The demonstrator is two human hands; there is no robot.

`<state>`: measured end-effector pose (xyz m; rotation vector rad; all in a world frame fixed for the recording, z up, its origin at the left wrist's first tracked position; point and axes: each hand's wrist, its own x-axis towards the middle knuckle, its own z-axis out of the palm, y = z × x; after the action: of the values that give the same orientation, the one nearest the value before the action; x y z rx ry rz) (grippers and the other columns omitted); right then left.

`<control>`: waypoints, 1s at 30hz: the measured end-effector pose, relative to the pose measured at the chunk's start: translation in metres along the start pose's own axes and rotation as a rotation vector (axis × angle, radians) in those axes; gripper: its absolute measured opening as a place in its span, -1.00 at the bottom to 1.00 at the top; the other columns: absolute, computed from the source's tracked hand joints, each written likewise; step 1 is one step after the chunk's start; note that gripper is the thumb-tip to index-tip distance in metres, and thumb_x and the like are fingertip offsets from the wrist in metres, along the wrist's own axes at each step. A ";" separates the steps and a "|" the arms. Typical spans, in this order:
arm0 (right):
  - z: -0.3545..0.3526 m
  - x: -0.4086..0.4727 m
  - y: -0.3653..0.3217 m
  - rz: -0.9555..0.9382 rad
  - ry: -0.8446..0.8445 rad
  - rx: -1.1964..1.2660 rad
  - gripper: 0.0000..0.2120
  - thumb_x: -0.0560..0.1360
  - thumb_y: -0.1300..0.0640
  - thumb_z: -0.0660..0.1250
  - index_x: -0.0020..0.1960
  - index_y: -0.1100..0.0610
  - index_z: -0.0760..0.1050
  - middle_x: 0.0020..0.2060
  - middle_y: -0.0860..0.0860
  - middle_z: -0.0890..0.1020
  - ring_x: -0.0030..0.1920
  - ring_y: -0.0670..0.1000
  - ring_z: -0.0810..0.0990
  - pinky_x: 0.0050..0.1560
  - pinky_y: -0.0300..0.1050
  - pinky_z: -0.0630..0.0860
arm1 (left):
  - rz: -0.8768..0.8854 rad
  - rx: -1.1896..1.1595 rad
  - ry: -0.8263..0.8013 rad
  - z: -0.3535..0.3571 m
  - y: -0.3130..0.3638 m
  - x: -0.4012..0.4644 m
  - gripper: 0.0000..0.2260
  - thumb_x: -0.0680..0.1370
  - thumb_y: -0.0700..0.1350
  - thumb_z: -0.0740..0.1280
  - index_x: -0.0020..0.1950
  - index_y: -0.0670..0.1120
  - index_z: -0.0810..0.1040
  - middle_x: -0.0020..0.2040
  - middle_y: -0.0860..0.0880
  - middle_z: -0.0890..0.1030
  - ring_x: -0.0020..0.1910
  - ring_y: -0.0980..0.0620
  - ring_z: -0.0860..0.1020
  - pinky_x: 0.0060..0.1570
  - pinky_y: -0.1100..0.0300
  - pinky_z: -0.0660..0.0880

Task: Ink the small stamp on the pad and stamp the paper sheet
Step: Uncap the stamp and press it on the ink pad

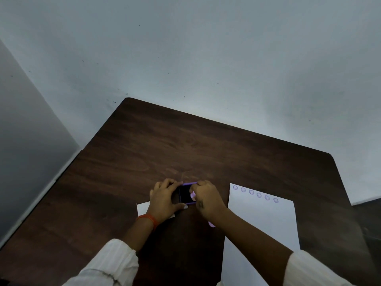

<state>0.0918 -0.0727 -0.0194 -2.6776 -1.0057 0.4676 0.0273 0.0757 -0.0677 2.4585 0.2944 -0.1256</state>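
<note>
A small ink pad point(185, 194) with a purple frame and dark inner surface lies on the brown table between my hands. My left hand point(165, 200) grips its left side, fingers on the far edge and thumb at the near corner. My right hand point(206, 200) is closed over its right side, with a pale purple stamp point(193, 195) pinched in the fingers against the pad. The white paper sheet point(261, 223) lies to the right, with a row of several purple round prints point(255, 193) along its far edge.
A small white slip of paper point(144, 207) sits partly under my left wrist. A pale purple piece point(211, 224) peeks out beneath my right forearm. The dark wooden table point(185, 145) stands against a pale wall; its far edge runs diagonally.
</note>
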 end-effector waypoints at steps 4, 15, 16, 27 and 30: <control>-0.003 0.002 0.009 -0.103 -0.049 -0.031 -0.82 0.50 0.22 0.23 0.07 0.22 0.49 0.10 0.16 0.58 0.14 0.11 0.49 0.17 -0.06 0.40 | -0.003 0.017 0.000 0.000 0.000 0.001 -0.32 0.30 0.15 0.46 0.37 0.13 0.30 0.32 0.03 0.34 0.25 -0.02 0.27 0.06 0.14 0.19; -0.003 -0.010 -0.001 0.077 0.112 0.243 -0.83 0.50 0.23 0.24 0.03 0.21 0.56 0.03 0.16 0.63 0.04 0.10 0.57 0.11 -0.08 0.48 | 0.001 0.009 0.003 0.000 0.000 0.000 -0.31 0.29 0.16 0.46 0.36 0.13 0.31 0.32 0.04 0.35 0.24 -0.01 0.28 0.07 0.14 0.22; -0.011 -0.008 0.001 0.071 0.098 0.285 -0.83 0.48 0.25 0.25 -0.03 0.22 0.59 -0.03 0.18 0.66 -0.03 0.11 0.59 0.05 -0.07 0.50 | -0.002 0.012 -0.003 -0.001 0.000 0.000 -0.31 0.29 0.16 0.46 0.36 0.13 0.30 0.32 0.04 0.35 0.24 -0.01 0.28 0.08 0.12 0.23; 0.001 -0.012 0.015 0.054 0.111 0.052 -0.80 0.51 0.24 0.21 0.11 0.21 0.49 0.14 0.15 0.56 0.16 0.09 0.47 0.15 -0.10 0.42 | 0.003 0.011 0.000 -0.001 0.000 0.000 -0.31 0.30 0.18 0.45 0.37 0.15 0.29 0.32 0.05 0.34 0.25 -0.01 0.27 0.11 0.11 0.23; -0.003 -0.008 0.012 0.165 0.139 0.129 -0.82 0.49 0.26 0.24 0.07 0.21 0.52 0.08 0.16 0.59 0.11 0.10 0.51 0.12 -0.10 0.43 | 0.007 0.003 -0.006 -0.001 -0.001 0.000 -0.31 0.30 0.17 0.45 0.37 0.15 0.29 0.33 0.04 0.34 0.24 -0.01 0.27 0.11 0.11 0.24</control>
<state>0.0946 -0.0872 -0.0194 -2.6462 -0.6955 0.3579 0.0272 0.0772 -0.0673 2.4611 0.2829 -0.1310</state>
